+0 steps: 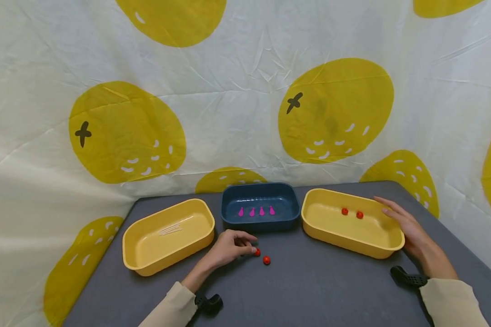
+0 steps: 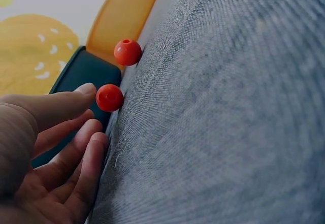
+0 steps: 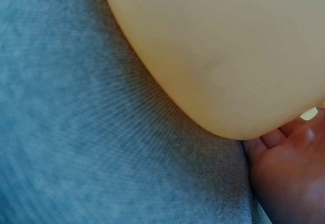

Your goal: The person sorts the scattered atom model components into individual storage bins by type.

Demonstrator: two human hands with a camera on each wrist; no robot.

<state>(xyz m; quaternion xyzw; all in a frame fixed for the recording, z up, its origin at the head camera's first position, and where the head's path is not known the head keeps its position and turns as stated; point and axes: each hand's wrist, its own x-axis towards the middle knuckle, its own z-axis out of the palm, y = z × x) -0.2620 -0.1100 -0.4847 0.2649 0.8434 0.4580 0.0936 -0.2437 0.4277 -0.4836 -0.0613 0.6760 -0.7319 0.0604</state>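
On the dark table, my left hand [image 1: 231,247] reaches toward a red bead [image 1: 257,252], its thumb tip right beside it. The left wrist view has this red bead [image 2: 109,98] resting on the cloth, with the fingers loosely bent below the thumb and apart from it. A second bead [image 1: 266,260], with a hole in its top, lies just to the right. My right hand [image 1: 411,229] holds the right end of a yellow tray [image 1: 331,238], thumb over the rim and fingers along the outside. Inside that tray lie two red beads [image 1: 345,211].
A navy tray [image 1: 262,225] at the back holds several pink pear-shaped pieces [image 1: 252,212]. To the left stands another yellow tray [image 1: 147,268] with several thin pale sticks [image 1: 170,229]. Behind the table hangs a fruit-printed curtain [image 1: 237,122].
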